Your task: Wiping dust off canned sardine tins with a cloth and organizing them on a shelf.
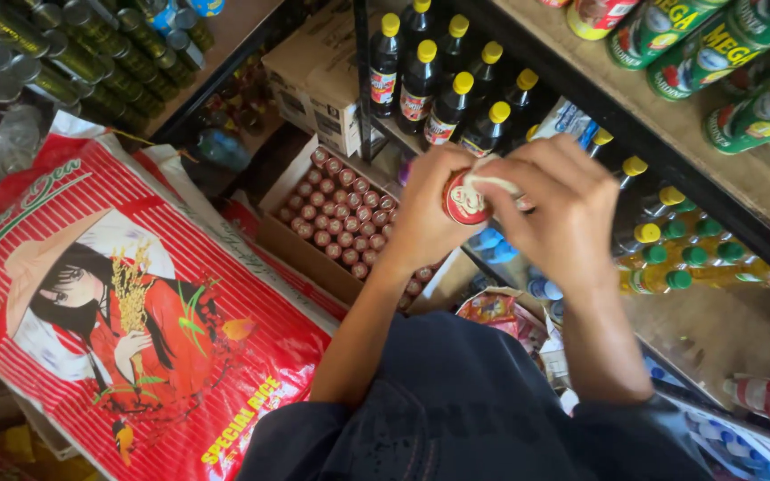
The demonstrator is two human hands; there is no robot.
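My left hand is wrapped around a small bottle with a red and white cap, held up in front of the shelves. My right hand presses a piece of white cloth against the bottle's top. Directly below the hands sits an open cardboard box filled with several similar red-capped bottles.
Dark bottles with yellow caps stand on a shelf behind the hands. Green cans lie on the upper right shelf, green-capped yellow bottles below them. A large red striped rice sack lies at left, silver cans above it.
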